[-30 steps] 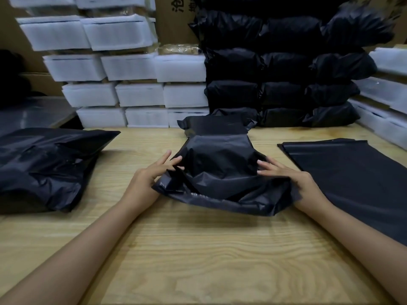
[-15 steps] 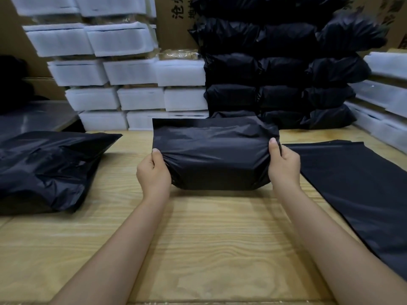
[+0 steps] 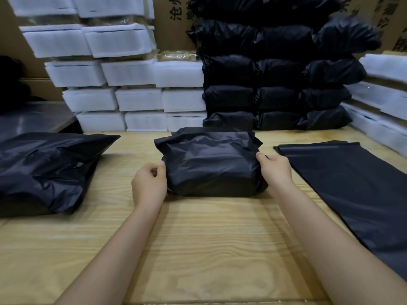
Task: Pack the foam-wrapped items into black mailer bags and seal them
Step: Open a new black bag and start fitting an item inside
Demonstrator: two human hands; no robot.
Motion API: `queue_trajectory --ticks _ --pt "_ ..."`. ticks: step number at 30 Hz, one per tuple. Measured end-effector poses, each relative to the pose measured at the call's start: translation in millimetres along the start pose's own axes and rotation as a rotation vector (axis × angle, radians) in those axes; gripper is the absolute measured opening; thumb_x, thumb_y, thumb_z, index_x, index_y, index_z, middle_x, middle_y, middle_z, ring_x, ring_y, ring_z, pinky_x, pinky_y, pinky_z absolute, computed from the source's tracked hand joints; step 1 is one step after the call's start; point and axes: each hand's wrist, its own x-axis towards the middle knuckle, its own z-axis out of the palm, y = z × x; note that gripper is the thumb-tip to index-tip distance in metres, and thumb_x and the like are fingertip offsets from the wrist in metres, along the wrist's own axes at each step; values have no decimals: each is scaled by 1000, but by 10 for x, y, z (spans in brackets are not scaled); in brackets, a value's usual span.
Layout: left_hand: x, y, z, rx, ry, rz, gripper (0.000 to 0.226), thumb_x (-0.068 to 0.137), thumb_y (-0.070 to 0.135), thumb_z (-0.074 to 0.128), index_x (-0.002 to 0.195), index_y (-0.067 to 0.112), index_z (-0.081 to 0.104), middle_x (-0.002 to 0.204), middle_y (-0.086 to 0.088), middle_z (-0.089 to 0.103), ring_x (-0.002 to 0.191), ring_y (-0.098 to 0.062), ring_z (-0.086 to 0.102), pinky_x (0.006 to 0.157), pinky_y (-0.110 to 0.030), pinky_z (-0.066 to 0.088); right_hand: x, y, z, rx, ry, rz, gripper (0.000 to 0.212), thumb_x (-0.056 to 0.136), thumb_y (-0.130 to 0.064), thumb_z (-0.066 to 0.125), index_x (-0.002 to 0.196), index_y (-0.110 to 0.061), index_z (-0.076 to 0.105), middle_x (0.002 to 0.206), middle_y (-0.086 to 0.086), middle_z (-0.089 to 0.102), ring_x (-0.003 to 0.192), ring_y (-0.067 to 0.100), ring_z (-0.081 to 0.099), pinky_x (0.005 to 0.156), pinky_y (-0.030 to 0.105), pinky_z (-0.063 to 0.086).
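Two hands bracket the job in my head-camera feed. The left hand (image 3: 149, 186) is curled against the left end of the parcel (image 3: 211, 166), thumb and fingertips pinching the gathered plastic there. The right hand (image 3: 275, 170) grips the right end, thumb on the top edge, its fingers tucked out of my sight. The parcel, which I take to be a foam-wrapped item already in its black bag, sits on the wooden table (image 3: 198, 249) between them.

Here is what I judge could go wrong. The flap seems folded to the far side of the parcel, and I cannot tell whether it is stuck down. If the hands let go before it is pressed, the springy plastic may lift and the seal fail. The bunched ends could also trap air or creases under the strip, and the slick film may slide out of a pinch.

Right of the parcel lies a flat pile of empty bags (image 3: 352, 183); left of it, a crumpled heap of black plastic (image 3: 44, 168). Behind it stands the packed stack (image 3: 275, 84), with white foam blocks (image 3: 132, 73) behind and to the left.

Only the cardboard box (image 3: 176, 14) behind the parcel carries print I can partly read. It shows Chinese characters cut off by the top edge. The first looks like 沧; the rest I cannot read. No label shows on any bag.
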Motion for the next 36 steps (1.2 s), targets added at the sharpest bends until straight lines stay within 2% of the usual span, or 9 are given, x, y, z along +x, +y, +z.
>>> queue_trajectory --ticks 3,7,9,11,13,15,20,31,36 --pt "-129 134 -22 -76 161 265 44 93 34 55 131 14 43 130 -4 49 120 -20 47 103 -37 39 -88 -11 -20 -74 128 -102 27 94 -31 54 81 -7 53 68 1 48 63 18 46 49 27 29" --pt "-342 383 101 212 196 983 50 96 22 43 142 6 35 149 -13 36 140 -24 30 117 -40 19 -354 -104 19 -35 473 -592 32 92 -22 55 121 -8 50 114 3 54 107 20 50 90 28 40" --pt "-385 502 249 404 116 1079 48 98 24 36 144 10 38 150 -10 37 141 -22 31 117 -42 20 -480 -170 128 -284 438 -1022 31 90 -13 50 119 -7 57 120 6 59 116 22 50 104 37 29" --pt "-374 537 376 635 -17 1020 50 100 30 24 147 14 32 153 -4 31 143 -19 24 118 -41 16 -525 -199 274 -674 185 -1178 34 94 -15 44 124 -10 60 129 1 59 129 20 45 113 51 11" --pt "-277 463 461 794 -140 907 52 102 37 15 151 22 18 158 3 20 147 -14 10 118 -40 4 -471 -179 361 -917 -49 -1007 41 101 -26 32 139 -22 45 146 -9 42 143 16 23 113 58 -9" --pt "-170 388 500 789 -206 836 50 102 40 19 150 30 21 157 7 23 147 -13 8 117 -43 4 -345 -131 376 -844 -153 -860 42 101 -33 30 143 -32 38 151 -16 32 145 15 11 113 60 -5" --pt "-22 402 495 440 -332 500 50 89 58 45 137 42 45 158 8 20 144 -22 20 112 -43 29 -217 -80 404 -459 -174 -699 35 96 -41 46 130 -37 54 149 -15 36 143 12 19 108 37 33" --pt "-66 272 453 -14 -315 182 69 62 76 64 125 58 44 124 20 55 106 -4 47 81 -17 36 -293 92 474 66 -110 -250 76 74 -66 62 141 -39 39 144 -10 44 131 12 42 105 29 37" --pt "-55 207 454 -50 -274 28 82 65 80 57 137 44 42 135 12 53 124 -15 48 89 -21 34 -312 152 444 58 -105 -131 79 76 -75 49 139 -27 46 139 -4 51 128 17 44 106 32 36"
